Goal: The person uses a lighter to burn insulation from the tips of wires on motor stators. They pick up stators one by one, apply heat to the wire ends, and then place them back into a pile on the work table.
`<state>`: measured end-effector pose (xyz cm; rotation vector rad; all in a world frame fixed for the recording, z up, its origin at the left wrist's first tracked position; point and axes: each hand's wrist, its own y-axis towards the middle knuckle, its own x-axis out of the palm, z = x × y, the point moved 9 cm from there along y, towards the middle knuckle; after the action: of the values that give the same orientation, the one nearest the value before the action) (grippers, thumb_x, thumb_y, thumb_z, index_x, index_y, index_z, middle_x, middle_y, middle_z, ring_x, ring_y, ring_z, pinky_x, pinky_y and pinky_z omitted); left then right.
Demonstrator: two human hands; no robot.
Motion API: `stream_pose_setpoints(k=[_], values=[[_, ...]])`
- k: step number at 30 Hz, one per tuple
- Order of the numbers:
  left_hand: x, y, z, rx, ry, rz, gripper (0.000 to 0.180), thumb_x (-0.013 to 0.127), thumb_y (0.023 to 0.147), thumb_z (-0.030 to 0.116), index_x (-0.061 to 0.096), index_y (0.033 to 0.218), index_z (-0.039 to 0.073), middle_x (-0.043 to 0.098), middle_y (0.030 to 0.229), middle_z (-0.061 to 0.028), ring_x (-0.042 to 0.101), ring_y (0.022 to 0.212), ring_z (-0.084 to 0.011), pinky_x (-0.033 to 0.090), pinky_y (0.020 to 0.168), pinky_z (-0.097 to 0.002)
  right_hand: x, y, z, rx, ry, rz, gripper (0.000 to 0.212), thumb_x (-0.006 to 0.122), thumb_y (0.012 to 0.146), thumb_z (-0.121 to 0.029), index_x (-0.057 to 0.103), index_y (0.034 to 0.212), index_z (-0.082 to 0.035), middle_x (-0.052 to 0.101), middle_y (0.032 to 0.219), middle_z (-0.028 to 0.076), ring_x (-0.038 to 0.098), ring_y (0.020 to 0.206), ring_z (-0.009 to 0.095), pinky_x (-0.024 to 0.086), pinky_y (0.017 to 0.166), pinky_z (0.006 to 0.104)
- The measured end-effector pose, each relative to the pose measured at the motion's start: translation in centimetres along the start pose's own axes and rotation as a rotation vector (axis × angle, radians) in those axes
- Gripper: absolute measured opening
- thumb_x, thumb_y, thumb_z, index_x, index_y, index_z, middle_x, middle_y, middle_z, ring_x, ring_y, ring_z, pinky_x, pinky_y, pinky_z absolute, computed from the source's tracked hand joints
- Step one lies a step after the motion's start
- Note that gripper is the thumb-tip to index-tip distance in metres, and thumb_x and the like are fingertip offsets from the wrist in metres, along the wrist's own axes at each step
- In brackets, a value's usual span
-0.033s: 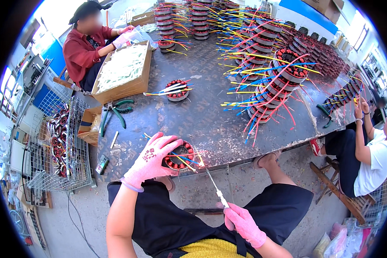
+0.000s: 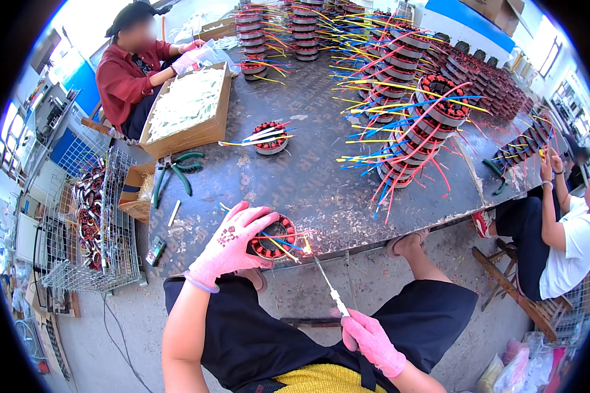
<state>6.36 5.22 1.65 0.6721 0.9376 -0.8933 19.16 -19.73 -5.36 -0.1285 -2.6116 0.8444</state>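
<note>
My left hand, in a pink glove, is closed around the left side of a motor stator at the table's near edge. The stator has a ring of red windings, and red, blue and yellow wires stick out to its right. In my gloved right hand is a slim wand-like tool with a white handle and thin metal shaft. The tool points up and left toward the wire ends. A small bright flame glows between its tip and those ends. Whether it touches the wires is too small to tell.
Another stator with white sleeves across it lies farther back. Green-handled pliers rest beside a carton of white strips. Tall stator stacks stand at right. One co-worker sits far left, another at right.
The flame at the wire ends looks slightly taller. Both hands, the stator and the tool hold the same places.
</note>
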Motion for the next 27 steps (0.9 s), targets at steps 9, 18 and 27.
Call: stream_pose_setpoints(k=[9,18,27], values=[[0.11,-0.08,-0.1,0.006,0.001,0.003,0.097,0.09,0.055,0.035,0.05,0.141,0.013,0.048,0.144,-0.0128,0.038,0.136,-0.0411,0.027,0.117,-0.0518,0.03,0.16,0.16,0.007,0.011,0.001,0.043,0.051,0.104,-0.026,0.05,0.138,0.001,0.048,0.071,-0.004,0.045,0.063,0.005,0.036,0.058,0.0214],[0.07,-0.07,-0.04,0.013,0.002,0.013,0.098,0.09,0.054,0.035,0.051,0.141,0.013,0.048,0.143,-0.0124,0.039,0.136,-0.0403,0.027,0.117,-0.0515,-0.06,0.16,0.12,-0.002,-0.015,0.004,0.044,0.051,0.104,-0.026,0.05,0.138,0.001,0.049,0.071,-0.004,0.046,0.063,0.005,0.037,0.057,0.0211],[-0.02,0.0,0.09,0.006,0.0,0.008,0.096,0.09,0.055,0.034,0.051,0.141,0.012,0.048,0.143,-0.0115,0.039,0.136,-0.0402,0.027,0.117,-0.0511,-0.21,0.18,0.24,0.001,-0.02,0.016,0.042,0.05,0.104,-0.027,0.053,0.136,0.0,0.048,0.071,-0.005,0.045,0.063,0.005,0.036,0.058,0.0212]])
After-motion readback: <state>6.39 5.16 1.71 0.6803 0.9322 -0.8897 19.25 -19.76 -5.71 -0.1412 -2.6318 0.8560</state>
